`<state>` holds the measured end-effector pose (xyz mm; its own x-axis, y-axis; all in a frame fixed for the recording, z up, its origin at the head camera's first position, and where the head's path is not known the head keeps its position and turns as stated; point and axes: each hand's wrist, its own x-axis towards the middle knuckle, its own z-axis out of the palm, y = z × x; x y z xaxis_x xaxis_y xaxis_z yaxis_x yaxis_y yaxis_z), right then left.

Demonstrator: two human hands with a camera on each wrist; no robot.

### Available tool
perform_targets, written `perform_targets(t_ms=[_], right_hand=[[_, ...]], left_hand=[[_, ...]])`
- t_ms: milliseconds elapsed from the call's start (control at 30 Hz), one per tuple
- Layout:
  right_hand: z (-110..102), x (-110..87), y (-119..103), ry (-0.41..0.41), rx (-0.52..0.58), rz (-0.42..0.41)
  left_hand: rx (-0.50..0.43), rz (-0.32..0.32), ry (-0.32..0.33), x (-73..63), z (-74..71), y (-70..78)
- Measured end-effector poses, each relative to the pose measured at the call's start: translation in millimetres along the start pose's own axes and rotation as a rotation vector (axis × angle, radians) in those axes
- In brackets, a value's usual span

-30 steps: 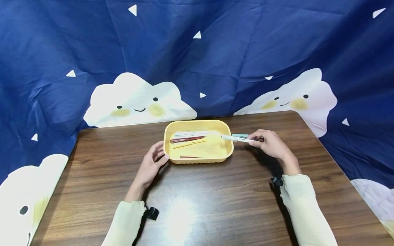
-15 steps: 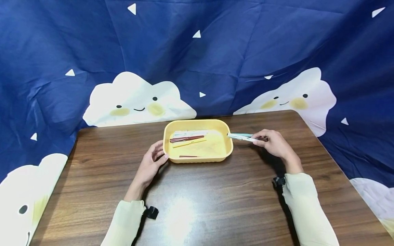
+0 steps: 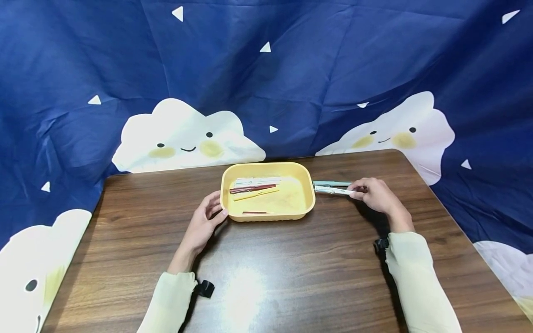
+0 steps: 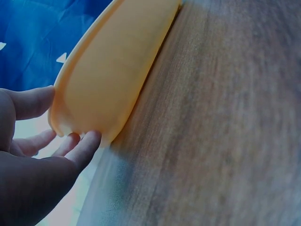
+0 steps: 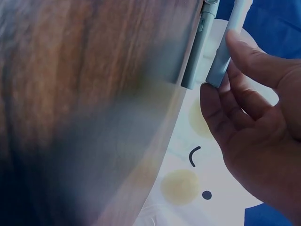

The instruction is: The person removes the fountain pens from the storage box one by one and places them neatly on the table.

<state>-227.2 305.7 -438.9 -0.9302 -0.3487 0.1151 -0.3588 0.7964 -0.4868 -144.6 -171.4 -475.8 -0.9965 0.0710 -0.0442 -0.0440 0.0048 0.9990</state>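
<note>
My left hand (image 3: 205,221) holds the near left corner of a yellow plastic tray (image 3: 275,216), thumb and fingers against its outside. In the left wrist view its fingers (image 4: 87,146) rest at the tray's rounded end. My right hand (image 3: 374,196) pinches the right end of a white pen (image 3: 333,190) between thumb and fingers. The white pen lies just right of the tray, its clip end close to the tray wall. Right behind it is a teal pen (image 3: 333,183), roughly parallel; in the right wrist view the teal pen (image 5: 200,52) is on the table, beside the white one.
Inside the tray are pale pens (image 3: 258,181), dark red pens (image 3: 251,188), a yellow pen (image 3: 256,194) and a thin dark red piece (image 3: 255,212) near the front wall. A wooden table (image 3: 266,259) carries everything; a blue cloud-patterned cloth (image 3: 291,69) hangs behind its back edge.
My right hand has drawn the white pen to the right, from over the tray's right rim to the table beside it, near the teal pen. The left hand stays on the tray.
</note>
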Motion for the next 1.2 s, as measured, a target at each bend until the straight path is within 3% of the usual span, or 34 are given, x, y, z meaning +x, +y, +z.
perform_targets(t_ms=[300,733,1200], right_hand=[[-2,11.8,4,-0.066,-0.083,0.010],[1,22.8,10,-0.151,-0.115,0.053],[5,29.9,10,-0.136,-0.111,0.073]], left_hand=[[-0.005,0.002,-0.001,-0.2,-0.2,-0.8],[-0.006,0.010,-0.005,0.0,-1.1,-1.2],[-0.013,-0.001,-0.003,-1.4,0.0,1.9]])
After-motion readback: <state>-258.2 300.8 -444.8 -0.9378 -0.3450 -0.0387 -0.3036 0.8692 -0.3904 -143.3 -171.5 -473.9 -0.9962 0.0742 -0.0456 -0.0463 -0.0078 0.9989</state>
